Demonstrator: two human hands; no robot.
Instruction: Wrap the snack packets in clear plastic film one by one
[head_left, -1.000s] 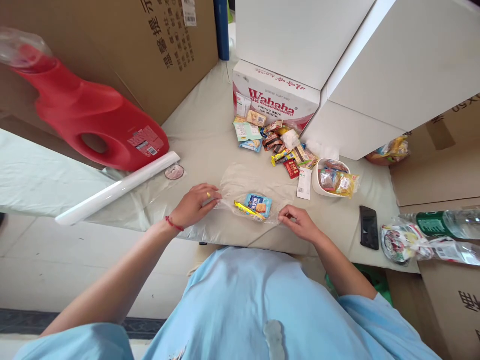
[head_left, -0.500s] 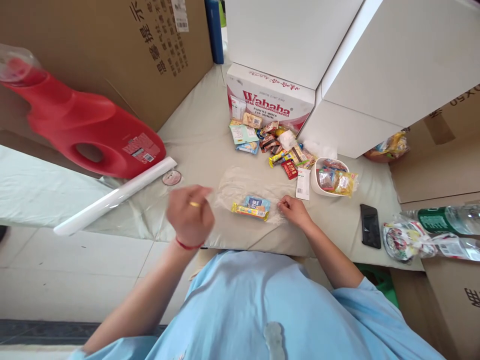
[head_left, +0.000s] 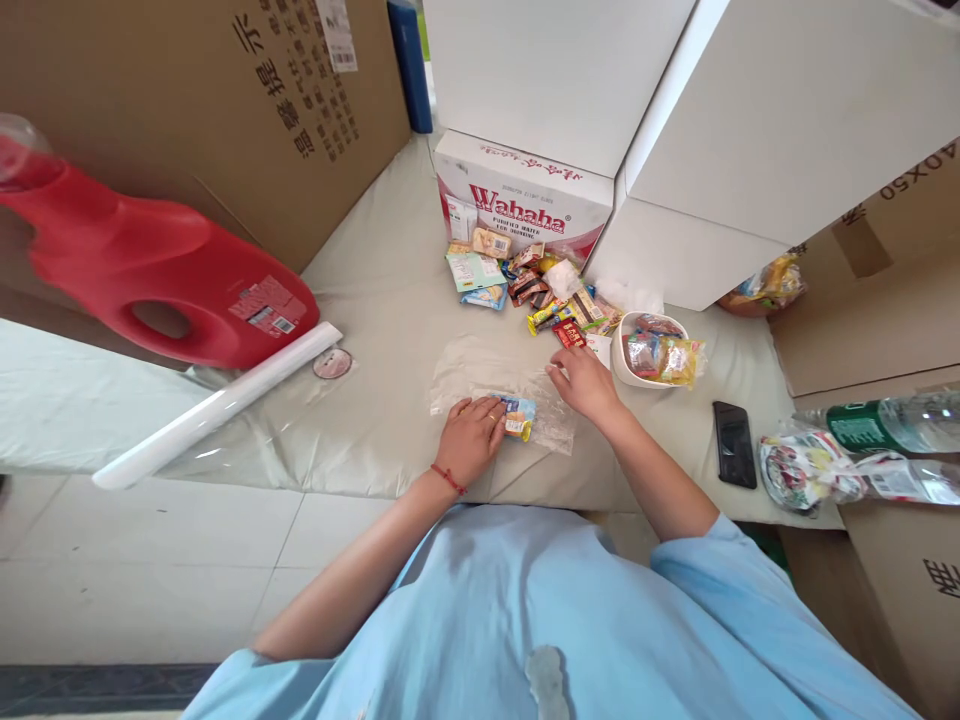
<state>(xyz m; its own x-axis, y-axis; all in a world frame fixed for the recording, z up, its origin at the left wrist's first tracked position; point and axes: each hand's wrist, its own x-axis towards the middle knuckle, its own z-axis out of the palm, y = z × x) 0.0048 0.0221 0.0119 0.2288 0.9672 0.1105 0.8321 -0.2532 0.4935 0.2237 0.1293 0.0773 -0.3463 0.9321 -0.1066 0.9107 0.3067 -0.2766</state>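
Observation:
My left hand (head_left: pixel 469 440) lies palm down with its fingers stretched over a blue snack packet (head_left: pixel 522 404) and a yellow-wrapped bar (head_left: pixel 519 432); it covers their left part. Both rest on a sheet of clear plastic film (head_left: pixel 465 368) spread on the cloth-covered table. My right hand (head_left: pixel 589 385) reaches past the film's right side, its thumb and fingers a little apart and nothing visible between them. Its fingertips are just below a red snack packet (head_left: pixel 570 334), and it partly hides a white packet (head_left: pixel 600 347). Whether it touches either one I cannot tell.
Several mixed snacks (head_left: pixel 540 285) lie before a Wahaha carton (head_left: pixel 525 190). A white bowl (head_left: pixel 621 365) of packets stands to their right. On the left are a red detergent bottle (head_left: pixel 187 270), a film roll (head_left: pixel 225 400) and a round label (head_left: pixel 332 363). A phone (head_left: pixel 733 445) lies right.
My left hand has come down from the left onto the blue packet and yellow bar. My right hand has left the film's edge and moved up toward the red and white packets, its fingers loosening.

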